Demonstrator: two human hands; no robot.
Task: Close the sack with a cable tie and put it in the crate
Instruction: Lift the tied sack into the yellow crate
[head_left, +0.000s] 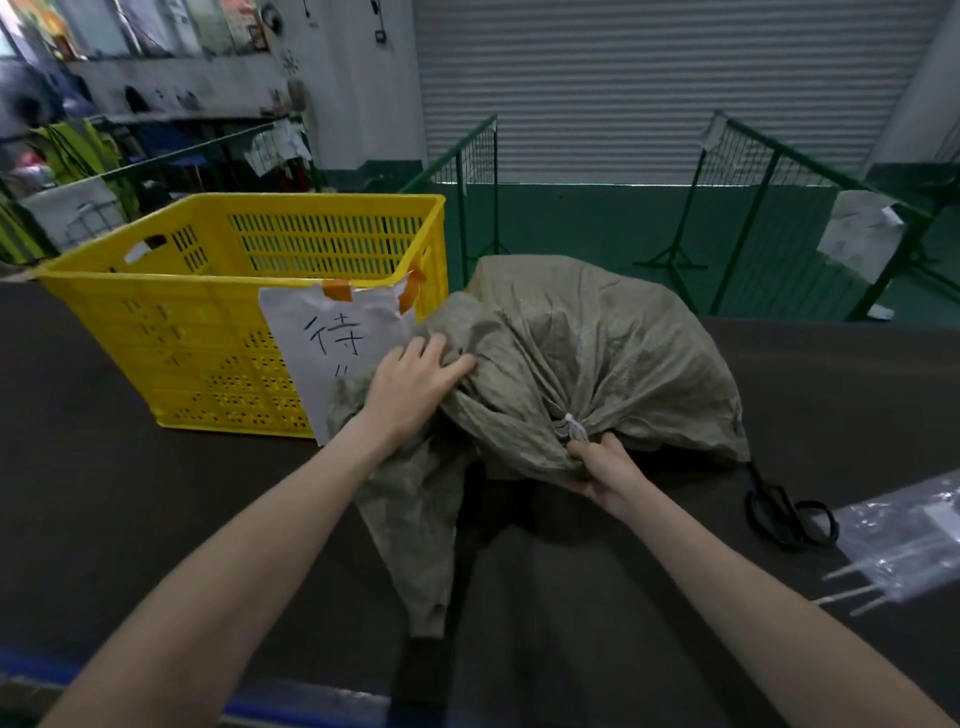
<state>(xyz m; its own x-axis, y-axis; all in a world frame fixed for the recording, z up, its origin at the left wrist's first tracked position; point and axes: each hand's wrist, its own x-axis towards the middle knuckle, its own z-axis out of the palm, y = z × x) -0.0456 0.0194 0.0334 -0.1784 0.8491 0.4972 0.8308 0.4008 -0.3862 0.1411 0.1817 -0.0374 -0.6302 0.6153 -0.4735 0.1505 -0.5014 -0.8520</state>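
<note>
The fingers (447, 358) of the left hand (410, 387) lie spread and pressed flat on the upper side of the sack (597, 353), gripping nothing tightly. To their left the yellow crate (208, 291) stands open-topped on the dark counter (104, 467), a paper label (332, 338) taped to its near wall, touching the sack. To their right the right hand (605, 473) pinches the gathered neck just below the white cable tie (575, 427). Farther right lie black scissors (789, 512) and a clear bag of ties (904, 545). Bare counter lies before the crate.
</note>
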